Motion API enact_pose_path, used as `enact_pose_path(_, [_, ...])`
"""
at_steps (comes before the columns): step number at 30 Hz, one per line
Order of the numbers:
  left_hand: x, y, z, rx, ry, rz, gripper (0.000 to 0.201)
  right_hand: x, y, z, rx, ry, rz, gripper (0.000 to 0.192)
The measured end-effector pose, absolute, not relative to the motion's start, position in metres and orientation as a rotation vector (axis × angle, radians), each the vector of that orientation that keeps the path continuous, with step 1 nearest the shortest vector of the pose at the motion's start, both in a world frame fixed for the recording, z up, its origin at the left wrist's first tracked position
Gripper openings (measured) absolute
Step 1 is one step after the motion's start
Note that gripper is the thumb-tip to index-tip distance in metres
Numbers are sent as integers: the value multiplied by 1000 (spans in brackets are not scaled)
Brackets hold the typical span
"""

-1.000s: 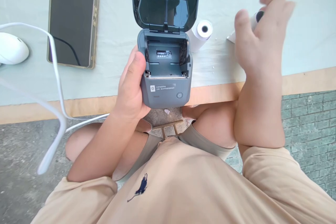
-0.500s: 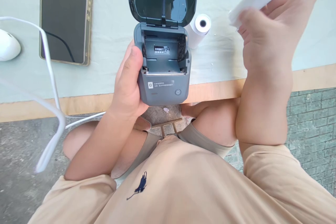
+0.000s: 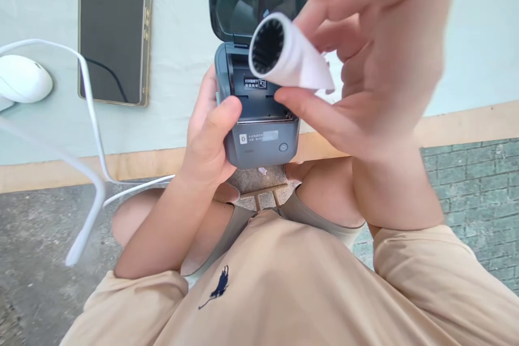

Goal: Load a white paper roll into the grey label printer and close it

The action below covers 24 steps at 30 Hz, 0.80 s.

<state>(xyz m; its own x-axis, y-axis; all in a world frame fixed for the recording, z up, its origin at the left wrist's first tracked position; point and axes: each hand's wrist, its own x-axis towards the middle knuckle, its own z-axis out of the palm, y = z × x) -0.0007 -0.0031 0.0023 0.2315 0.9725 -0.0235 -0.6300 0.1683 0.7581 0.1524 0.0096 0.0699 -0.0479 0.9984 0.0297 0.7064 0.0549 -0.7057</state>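
Observation:
My left hand grips the left side of a dark grey-blue label printer, thumb on its rim. The printer's dark see-through lid stands raised, and a printed label shows inside the bay. Between the thumb and fingers of my right hand is a white paper roll. The roll is held above the bay, its hollow dark core with a ridged inside facing left toward me. A loose paper edge sticks out at its lower right. My right hand hides part of the lid and the printer's right side.
A phone in a clear case lies on the pale cloth-covered table at the left. Beside it sits a white rounded device. A white cable loops over the table's wooden front edge.
My right hand has carried the paper roll from the far right to over the printer, turning its core leftward. The roll standing on the table is now mostly hidden behind my hand.

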Motion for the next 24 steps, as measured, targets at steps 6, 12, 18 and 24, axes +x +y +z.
enact_pose_path(6, [-3, -3, 1, 774, 548, 1237, 42, 154, 14, 67, -1305, -2254, 354, 8])
enact_pose_path(12, [-3, -1, -2, 784, 599, 1200, 47, 154, 16, 53, -1159, -2233, 253, 4])
enact_pose_path(18, [-2, -1, -3, 792, 532, 1252, 43, 155, 14, 52, -1056, -2096, -18, 9])
enact_pose_path(24, [-5, 1, -2, 821, 513, 1265, 33, 148, 4, 43, -761, -2201, -57, 11])
